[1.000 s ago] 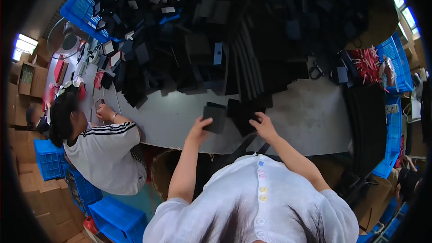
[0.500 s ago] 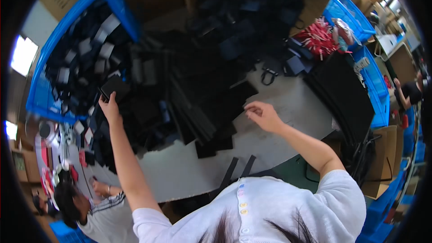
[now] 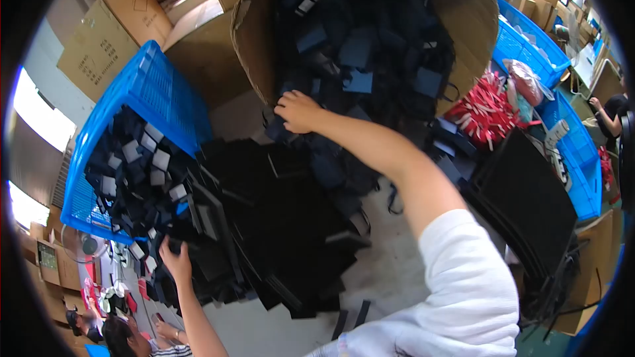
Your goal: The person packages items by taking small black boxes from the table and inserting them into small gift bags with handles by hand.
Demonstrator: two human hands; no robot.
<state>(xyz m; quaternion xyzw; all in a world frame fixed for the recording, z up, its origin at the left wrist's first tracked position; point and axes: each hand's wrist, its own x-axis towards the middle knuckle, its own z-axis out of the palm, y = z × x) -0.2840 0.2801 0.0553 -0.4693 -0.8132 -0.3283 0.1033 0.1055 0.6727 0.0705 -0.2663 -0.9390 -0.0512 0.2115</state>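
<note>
My right hand reaches to the mouth of a large cardboard drum, its fingers curled down onto a dark blue fabric piece at the near left of the heap. Dark blue pieces, some with straps, fill the drum and spill onto the table. Below the blue basket, my left hand has its thumb and fingers around a small black piece, partly lost against the dark items there. Between my hands lies a spread-out pile of flat black pieces.
The tilted basket holds many small dark pieces with pale faces. At right are a red-and-white bundle, stacked black sheets and blue crates. A person sits at lower left, another at far right.
The view has tilted up, showing more of the drum. My right hand has moved from the table's right part up to the drum's mouth. My left hand has drawn back below the basket.
</note>
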